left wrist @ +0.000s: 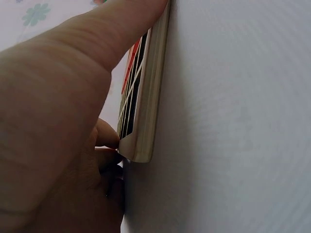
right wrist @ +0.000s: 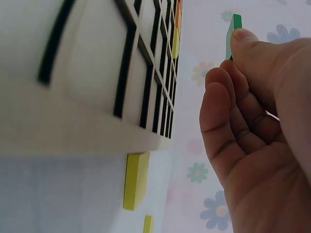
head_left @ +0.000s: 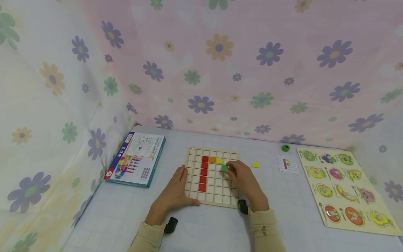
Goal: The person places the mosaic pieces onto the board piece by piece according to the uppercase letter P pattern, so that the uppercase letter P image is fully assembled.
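Note:
A wooden grid board (head_left: 217, 202) lies flat on the table, divided into small squares. Red square tiles (head_left: 203, 179) form a column on it. Beside the column's top tile sit an orange tile (head_left: 212, 160) and a yellow tile (head_left: 219, 160) with a rounded corner. My right hand (head_left: 247, 181) pinches a green tile (right wrist: 233, 36) between thumb and fingers, held above the board. At the board's near left corner my left hand (head_left: 174, 190) rests, fingers along the left edge and thumb at the front edge. Two yellow pieces (right wrist: 136, 182) lie off the board in the right wrist view.
A loose yellow piece (head_left: 255, 165) lies right of the board. Farther right are a pattern card (head_left: 288, 164), a green bead (head_left: 285, 148) and a wooden fruit puzzle (head_left: 343, 189). A flat toy box (head_left: 135, 159) lies at the left. Flowered cloth (head_left: 201, 70) hangs around the table.

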